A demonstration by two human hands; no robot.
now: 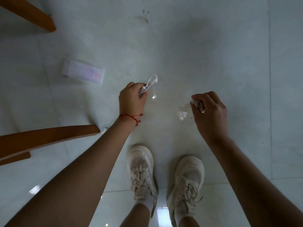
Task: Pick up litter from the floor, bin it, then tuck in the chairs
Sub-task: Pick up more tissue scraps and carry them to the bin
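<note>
Counts: two hands, two crumpled paper scraps held, one flat printed wrapper [84, 73] on floor [213, 54], one tiny white scrap [104, 129] by chair leg [49, 134], two white sneakers [142, 167].

Hidden: chairs cut off at left edge, only wooden legs show; wrapper print blurred; both scraps partly buried in fists.

Pose: left hand [132, 99] fingers curled round twisted paper [151, 82], red string bracelet [131, 117] on wrist. Right hand [210, 110] fingertips pinch crumpled tissue [184, 110]. Both forearms reach down over floor, hands well apart.

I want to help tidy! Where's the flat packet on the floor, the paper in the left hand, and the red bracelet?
flat packet [84, 73], head view, its middle
crumpled paper [151, 81], head view, end sticking out
red bracelet [131, 116], head view, string on wrist
</note>
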